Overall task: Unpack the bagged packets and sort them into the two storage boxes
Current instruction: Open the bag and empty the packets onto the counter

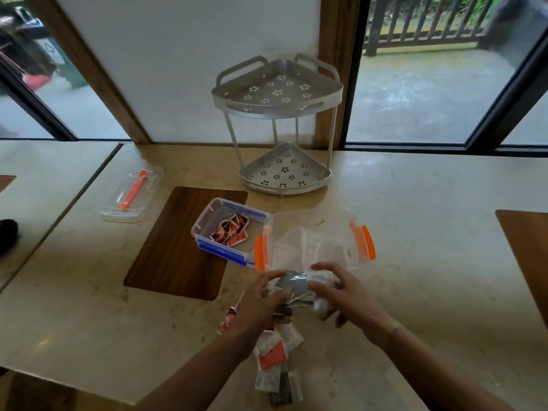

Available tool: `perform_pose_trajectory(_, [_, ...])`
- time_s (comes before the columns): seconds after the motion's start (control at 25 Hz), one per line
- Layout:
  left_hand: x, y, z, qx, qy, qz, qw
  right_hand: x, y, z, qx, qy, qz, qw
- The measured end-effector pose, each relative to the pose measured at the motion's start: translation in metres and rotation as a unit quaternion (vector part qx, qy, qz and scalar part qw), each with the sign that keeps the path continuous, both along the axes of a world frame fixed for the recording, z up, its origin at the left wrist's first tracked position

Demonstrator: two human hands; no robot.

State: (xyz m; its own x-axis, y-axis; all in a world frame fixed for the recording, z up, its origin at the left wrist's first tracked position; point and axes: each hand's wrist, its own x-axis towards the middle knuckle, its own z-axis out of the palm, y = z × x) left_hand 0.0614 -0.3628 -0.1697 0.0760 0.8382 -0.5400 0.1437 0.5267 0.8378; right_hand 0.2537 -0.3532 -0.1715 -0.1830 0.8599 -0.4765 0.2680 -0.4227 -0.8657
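A dining or café-like room beside a terrace; pale stone table (pixel 415 203) with inset wooden panels (pixel 178 244); floor-length windows (pixel 430 84) showing wet paving and a railing (pixel 421 22) outside.

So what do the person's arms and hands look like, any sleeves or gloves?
Both hands are bare: the left hand and the right hand wear no gloves or rings that show. Both forearms are uncovered as far as the view reaches, with no sleeve. A thin band or bracelet seems to circle the right wrist.
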Motion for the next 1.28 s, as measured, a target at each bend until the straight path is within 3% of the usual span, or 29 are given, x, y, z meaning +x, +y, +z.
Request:
perform_pose_trajectory(0.12, [-0.003,0.022,0.005,-0.015,-0.020,0.010,1.000,0.008,0.014,0.008,-0.031,0.008,0.082,0.996])
perform_pose_trajectory(0.28, [-0.001,0.067,0.011,-0.090,-0.047,0.034,0.994,-0.001,0.045,0.009,0.080,-0.140,0.093,0.983])
perform_pose_trajectory(0.4, [0.002,0.102,0.015,-0.140,-0.029,0.010,0.990,-0.007,0.073,0.010,0.053,-0.206,0.088,0.973])
perform_pose_trajectory(0.64, [0.006,0.147,-0.004,-0.183,0.042,-0.012,0.982,-0.012,0.104,0.006,0.009,-0.199,0.078,0.977])
perform_pose_trajectory(0.96, [-0.001,0.151,0.005,-0.159,0.032,-0.021,0.987,-0.012,0.107,0.009,0.005,-0.186,0.062,0.980])
perform_pose_trajectory(1.28, [-0.011,0.139,0.051,-0.102,0.015,-0.047,0.994,-0.009,0.100,0.039,0.033,-0.154,0.041,0.987])
